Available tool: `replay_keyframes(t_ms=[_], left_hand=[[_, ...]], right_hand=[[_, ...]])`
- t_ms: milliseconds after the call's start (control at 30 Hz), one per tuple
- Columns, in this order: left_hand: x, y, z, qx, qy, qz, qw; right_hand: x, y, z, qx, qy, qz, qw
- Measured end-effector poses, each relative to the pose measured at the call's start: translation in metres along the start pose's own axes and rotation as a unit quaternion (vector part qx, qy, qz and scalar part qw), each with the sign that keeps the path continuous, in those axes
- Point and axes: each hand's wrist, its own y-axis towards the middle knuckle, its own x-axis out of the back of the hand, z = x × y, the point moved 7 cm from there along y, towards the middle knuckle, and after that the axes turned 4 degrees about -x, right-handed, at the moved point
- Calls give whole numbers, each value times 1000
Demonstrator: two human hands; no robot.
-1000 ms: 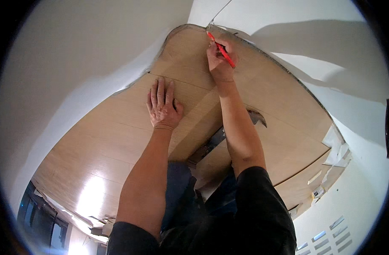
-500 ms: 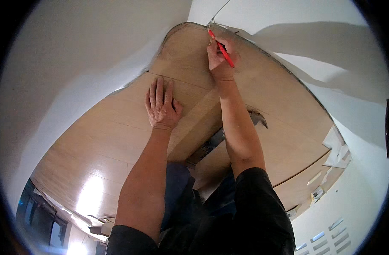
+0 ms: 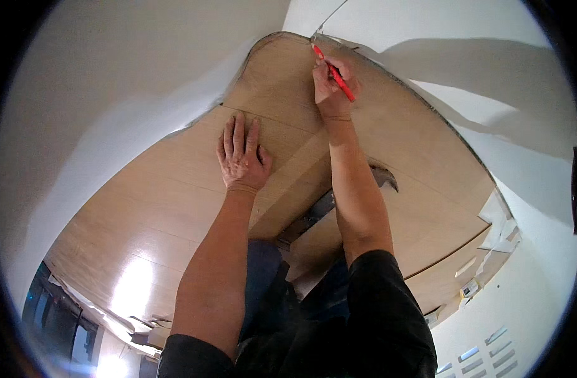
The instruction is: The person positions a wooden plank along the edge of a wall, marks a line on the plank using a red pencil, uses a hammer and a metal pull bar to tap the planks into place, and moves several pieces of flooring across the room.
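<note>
Hands come first: the left hand (image 3: 242,157) lies flat with its fingers spread, pressing down on a loose wood plank (image 3: 301,183) that lies slanted across the wood floor (image 3: 150,208). The right hand (image 3: 331,85) reaches far out and pinches a red pencil (image 3: 333,72) between its fingers, with the tip at the far end of the floor, right by the corner where the two white walls (image 3: 131,75) meet.

It looks like the marking is only just under way (I cannot see any pencil line on the wood yet). Most of the floor boards are already down, and the loose plank does not seem to be fitted in.

Between the arms, near the person's knees, lies a dark metal tool (image 3: 314,214), partly hidden. A grey hammer head (image 3: 384,177) peeks out beside the right arm. Scraps of white paper (image 3: 499,227) sit at the right edge by the wall. Nothing stands in the pencil's way.
</note>
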Motion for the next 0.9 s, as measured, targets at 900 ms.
replay_keyframes(t_ms=[900], left_hand=[[3, 1, 1, -2, 3, -26, 1000]], right_hand=[[2, 0, 0, -30, -63, -6, 998]])
